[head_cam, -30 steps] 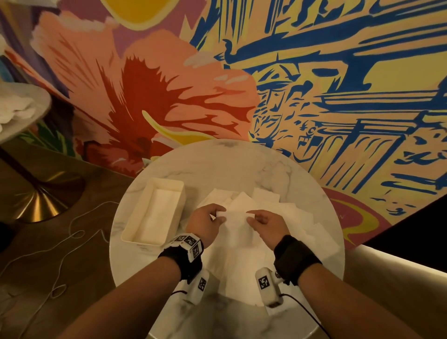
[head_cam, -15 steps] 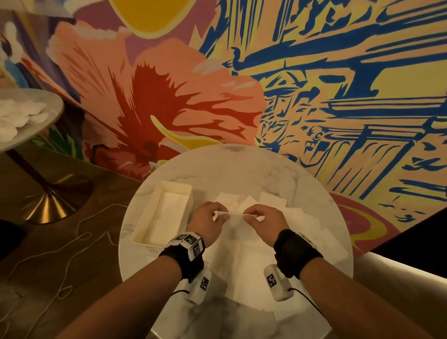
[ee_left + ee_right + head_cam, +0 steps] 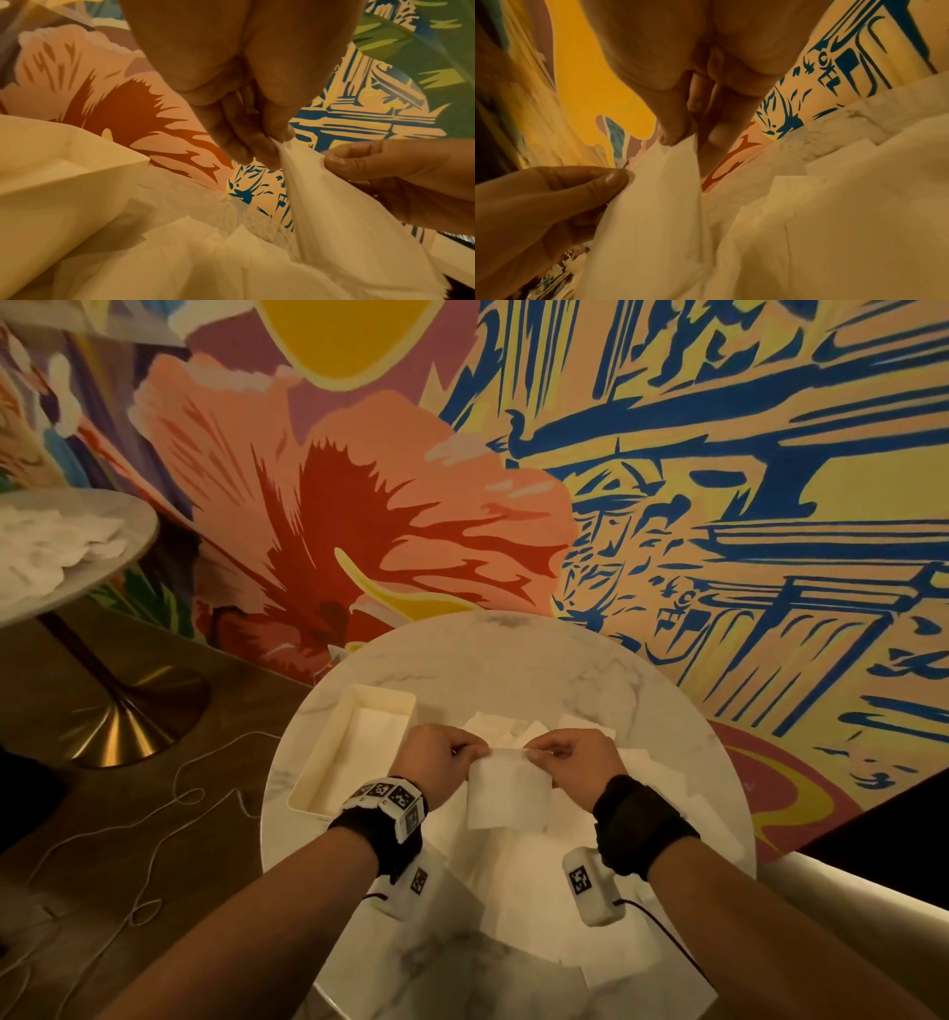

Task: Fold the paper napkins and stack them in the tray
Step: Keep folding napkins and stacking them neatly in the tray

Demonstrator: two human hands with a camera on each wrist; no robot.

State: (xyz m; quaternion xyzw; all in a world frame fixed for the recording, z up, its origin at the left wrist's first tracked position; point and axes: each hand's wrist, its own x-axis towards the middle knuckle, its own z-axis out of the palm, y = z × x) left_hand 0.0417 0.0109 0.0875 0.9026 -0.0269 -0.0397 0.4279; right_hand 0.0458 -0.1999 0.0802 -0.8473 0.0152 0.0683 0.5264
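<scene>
Two hands are raised above the round table [image 3: 513, 660], and one napkin [image 3: 506, 793] is held between them by its upper edge. The left hand [image 3: 436, 765] pinches the upper left corner between thumb and fingertips [image 3: 257, 150], the remaining fingers being curled in; the right hand [image 3: 575, 765] pinches the upper right corner in the same way, as is shown in the right wrist view [image 3: 675, 132]. The napkin is thus kept hanging free, clear of the table top, presumably so that its edges can be matched and a crease made without the loose napkins [image 3: 539, 880] beneath being dragged along. Those loose napkins are spread over the near and right parts of the table, directly under the held one, where the next can be reached without stretching.

The tray [image 3: 318, 765] is set at the left side of the table, just beside the left hand, and a layer of white napkin is seen lying flat in its bottom. Such a placing would be judged to shorten the carry from fold to stack. The folding of the held napkin is judged to be under way and not yet finished, and most of the napkins are still left on the table.
</scene>
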